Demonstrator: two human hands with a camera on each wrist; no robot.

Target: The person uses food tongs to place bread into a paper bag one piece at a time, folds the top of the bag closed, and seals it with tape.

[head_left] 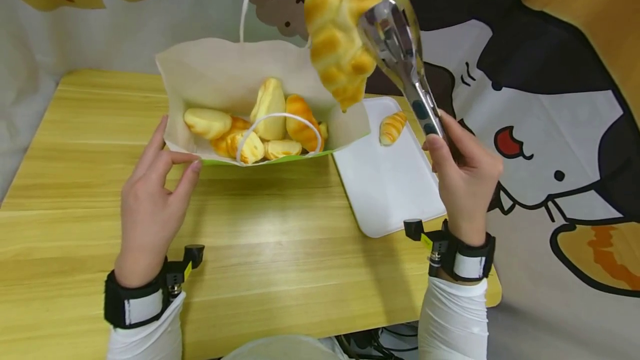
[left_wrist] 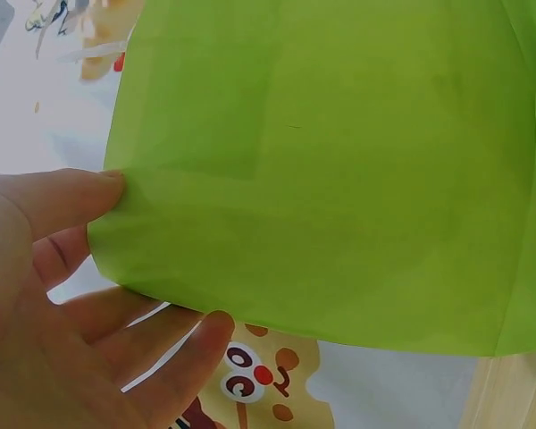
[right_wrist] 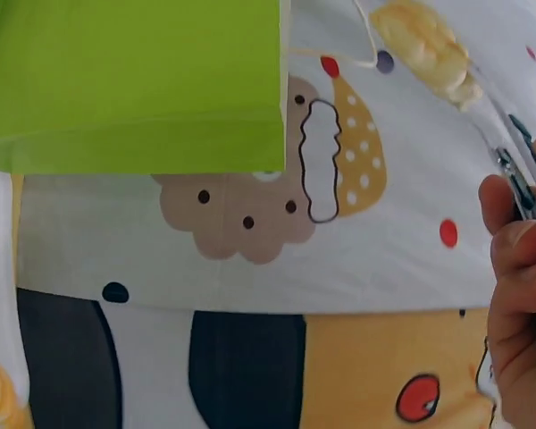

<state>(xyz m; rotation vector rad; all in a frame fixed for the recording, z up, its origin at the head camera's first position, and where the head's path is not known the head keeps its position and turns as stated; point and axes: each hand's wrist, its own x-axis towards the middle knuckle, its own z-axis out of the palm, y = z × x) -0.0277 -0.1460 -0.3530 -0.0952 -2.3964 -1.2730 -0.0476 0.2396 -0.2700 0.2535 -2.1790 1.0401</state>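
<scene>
My right hand (head_left: 467, 174) holds metal food tongs (head_left: 407, 54) by the handle end. Their tips grip a braided bread loaf (head_left: 342, 32), raised above the right side of a green paper bag (left_wrist: 322, 179). In the head view, the bag's pale inside wall (head_left: 215, 65) shows behind several breads, among them a pale bun (head_left: 270, 107) and a browner roll (head_left: 300, 121). My left hand (head_left: 155, 199) pinches the bag's near left edge, the thumb in front and a finger behind it. The right wrist view shows the loaf (right_wrist: 424, 49) beyond the fingers holding the tongs.
A white tray (head_left: 390, 182) lies right of the bag, with a small striped croissant (head_left: 392, 128) on it. Two white cord handles (head_left: 245, 4) rise from the bag. All stand on a wooden table (head_left: 280, 271), before a cartoon-printed cloth (head_left: 550, 126).
</scene>
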